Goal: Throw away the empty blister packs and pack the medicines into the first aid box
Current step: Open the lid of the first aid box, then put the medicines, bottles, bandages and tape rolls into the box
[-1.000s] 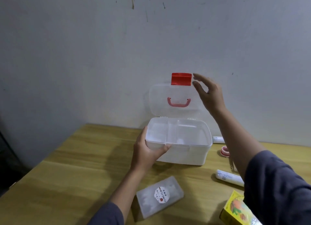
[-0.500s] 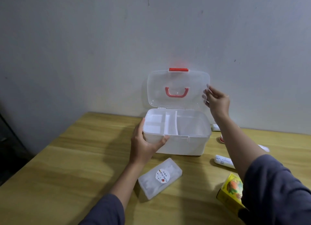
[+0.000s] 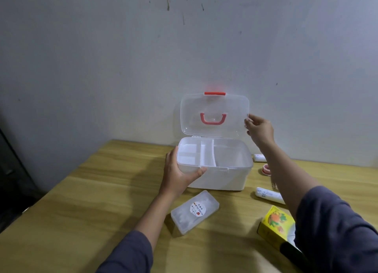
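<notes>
A white first aid box [image 3: 223, 177] stands open on the wooden table near the wall, its divided inner tray visible. Its clear lid [image 3: 214, 113], with a red handle and red latch, stands upright against the wall. My left hand [image 3: 178, 173] grips the box's front left corner. My right hand [image 3: 259, 128] pinches the lid's right edge. A clear flat case [image 3: 194, 211] with a round sticker lies in front of the box. A yellow medicine carton [image 3: 276, 224] and a white tube [image 3: 269, 195] lie to the right.
Behind my right forearm lie another white tube [image 3: 259, 158] and a small red-and-white roll [image 3: 266, 169]. The wall [image 3: 143, 58] rises right behind the box. The table's [image 3: 81, 211] left edge drops to a dark floor.
My right hand moved from the red latch down to the lid's right edge. The lid swung back to stand fully upright. My left hand stayed on the box.
</notes>
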`<action>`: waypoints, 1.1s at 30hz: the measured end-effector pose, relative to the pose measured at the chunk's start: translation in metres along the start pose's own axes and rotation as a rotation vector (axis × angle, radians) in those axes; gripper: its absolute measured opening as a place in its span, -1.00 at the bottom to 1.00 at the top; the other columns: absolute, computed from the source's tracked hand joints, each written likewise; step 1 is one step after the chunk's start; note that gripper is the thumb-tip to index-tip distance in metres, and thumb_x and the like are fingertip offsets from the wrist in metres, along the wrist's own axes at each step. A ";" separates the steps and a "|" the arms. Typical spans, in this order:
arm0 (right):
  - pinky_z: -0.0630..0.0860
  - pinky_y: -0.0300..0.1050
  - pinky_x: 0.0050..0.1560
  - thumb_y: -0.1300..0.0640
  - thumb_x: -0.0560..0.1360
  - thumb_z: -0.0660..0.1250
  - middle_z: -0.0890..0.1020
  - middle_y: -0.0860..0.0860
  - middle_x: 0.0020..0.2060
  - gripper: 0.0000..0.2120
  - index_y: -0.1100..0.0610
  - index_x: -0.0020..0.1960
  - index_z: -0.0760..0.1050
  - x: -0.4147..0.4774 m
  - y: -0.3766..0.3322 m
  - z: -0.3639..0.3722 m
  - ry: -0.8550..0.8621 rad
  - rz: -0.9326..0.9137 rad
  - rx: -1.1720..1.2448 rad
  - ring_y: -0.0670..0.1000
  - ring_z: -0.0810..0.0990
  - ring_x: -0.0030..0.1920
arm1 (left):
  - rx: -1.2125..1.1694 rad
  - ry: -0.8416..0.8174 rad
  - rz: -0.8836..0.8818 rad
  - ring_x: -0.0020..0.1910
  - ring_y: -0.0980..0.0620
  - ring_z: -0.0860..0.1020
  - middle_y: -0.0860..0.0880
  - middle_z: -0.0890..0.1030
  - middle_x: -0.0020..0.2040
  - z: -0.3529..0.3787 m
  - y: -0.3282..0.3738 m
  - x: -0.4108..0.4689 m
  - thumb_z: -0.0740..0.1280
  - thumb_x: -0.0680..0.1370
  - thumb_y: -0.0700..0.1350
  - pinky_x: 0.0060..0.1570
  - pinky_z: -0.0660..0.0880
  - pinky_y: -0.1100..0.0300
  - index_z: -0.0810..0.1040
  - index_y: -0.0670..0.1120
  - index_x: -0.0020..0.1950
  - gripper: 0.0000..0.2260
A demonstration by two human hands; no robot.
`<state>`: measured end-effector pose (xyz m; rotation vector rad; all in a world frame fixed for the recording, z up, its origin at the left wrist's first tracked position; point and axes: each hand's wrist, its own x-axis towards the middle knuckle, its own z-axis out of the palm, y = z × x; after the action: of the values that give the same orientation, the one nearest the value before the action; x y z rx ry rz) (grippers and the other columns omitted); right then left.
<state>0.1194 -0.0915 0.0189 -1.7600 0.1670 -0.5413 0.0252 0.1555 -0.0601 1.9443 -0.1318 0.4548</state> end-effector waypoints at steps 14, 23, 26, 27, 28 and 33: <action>0.54 0.02 0.08 0.11 0.43 0.40 0.60 0.12 0.11 -0.62 0.12 0.22 0.46 -0.162 0.000 -0.084 -0.122 0.001 -0.163 0.09 0.59 0.11 | -0.077 -0.032 -0.078 0.34 -0.01 0.42 -0.05 0.44 0.36 0.002 0.015 -0.010 0.60 0.25 0.07 0.31 0.40 0.06 0.31 -0.05 0.44 -0.16; 0.43 -0.12 0.07 -0.20 0.17 0.52 0.54 -0.01 0.05 -0.32 0.04 0.21 0.46 -0.223 0.005 -0.123 -0.369 0.119 -0.693 0.00 0.49 0.11 | -0.053 -0.037 -0.121 0.39 -0.02 0.35 -0.03 0.38 0.40 0.001 0.018 -0.008 0.58 0.30 0.03 0.25 0.33 0.17 0.27 -0.09 0.45 -0.18; 0.38 -0.17 -0.03 -0.10 0.19 0.55 0.50 -0.04 -0.03 -0.37 0.05 0.19 0.48 -0.223 0.001 -0.117 -0.383 0.081 -0.743 -0.02 0.47 0.03 | -0.053 -0.040 -0.114 0.37 -0.03 0.38 -0.04 0.40 0.39 0.000 0.020 -0.005 0.58 0.29 0.05 0.24 0.35 0.15 0.29 -0.08 0.44 -0.18; 0.40 -0.16 -0.05 -0.09 0.20 0.55 0.51 -0.03 -0.05 -0.40 0.06 0.16 0.49 -0.223 0.000 -0.117 -0.383 0.079 -0.747 0.00 0.49 0.03 | -0.055 -0.046 -0.110 0.36 -0.03 0.38 -0.05 0.40 0.39 0.001 0.020 -0.007 0.58 0.28 0.06 0.24 0.36 0.14 0.29 -0.07 0.44 -0.18; 0.42 -0.14 -0.06 -0.08 0.20 0.55 0.52 -0.01 -0.05 -0.43 0.07 0.13 0.50 -0.222 0.000 -0.117 -0.384 0.082 -0.743 0.02 0.51 0.04 | -0.057 -0.049 -0.106 0.34 -0.03 0.40 -0.05 0.41 0.38 0.001 0.019 -0.009 0.58 0.28 0.06 0.23 0.38 0.14 0.29 -0.07 0.44 -0.18; 0.52 -0.05 -0.01 0.00 0.23 0.53 0.60 0.07 -0.05 -0.45 0.09 0.18 0.53 -0.201 -0.020 -0.111 -0.281 0.039 -0.615 0.06 0.56 -0.02 | -0.098 -0.045 -0.048 0.28 0.01 0.44 -0.01 0.46 0.31 0.003 0.014 -0.016 0.56 0.28 0.09 0.22 0.43 0.10 0.33 -0.01 0.40 -0.24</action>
<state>-0.1106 -0.1056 0.0023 -2.4037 0.1808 -0.2134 0.0077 0.1450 -0.0553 1.8584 -0.1339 0.3669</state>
